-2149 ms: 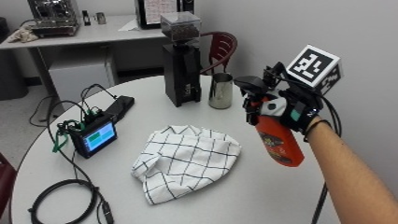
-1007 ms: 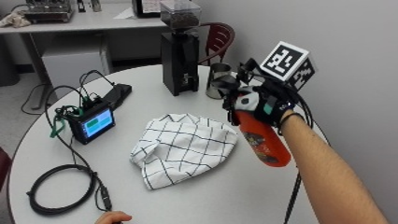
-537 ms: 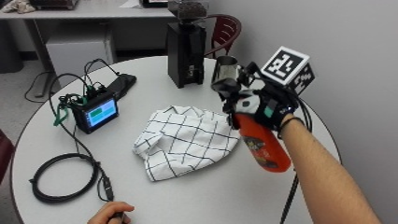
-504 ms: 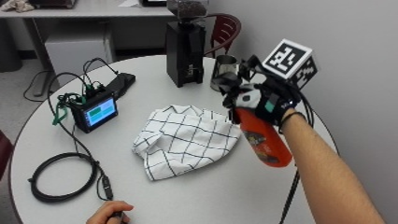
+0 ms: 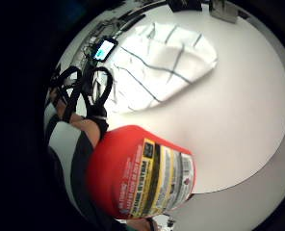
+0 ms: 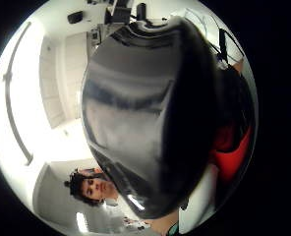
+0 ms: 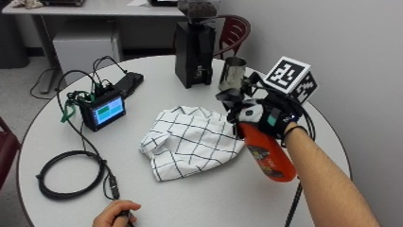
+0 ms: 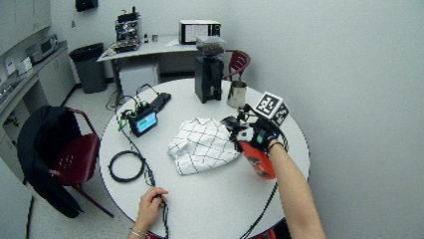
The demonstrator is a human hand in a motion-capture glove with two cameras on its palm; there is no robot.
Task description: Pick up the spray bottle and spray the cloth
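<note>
Item: right hand [image 7: 267, 116], black-gloved, fingers wrapping the neck of the red spray bottle [image 7: 269, 153] and holding it tilted above the round white table [image 7: 63, 137], nozzle end lying just beside the right edge of the checked cloth [image 7: 189, 142], base pointing back along the forearm; against half a second ago the hand and bottle are sitting about where they were beside the cloth, no spray showing. Cloth: white with dark grid, lying crumpled mid-table, unmoved. Palm view: bottle's red body and yellow label [image 5: 154, 178] filling the near field, cloth [image 5: 166, 62] beyond it on the table. Also on the table: small screen device [image 7: 104, 109], coiled black cable [image 7: 69, 172], black grinder [image 7: 194, 54], metal cup [image 7: 233, 73]; bare left hand [image 7: 116, 213] resting at the near edge
</note>
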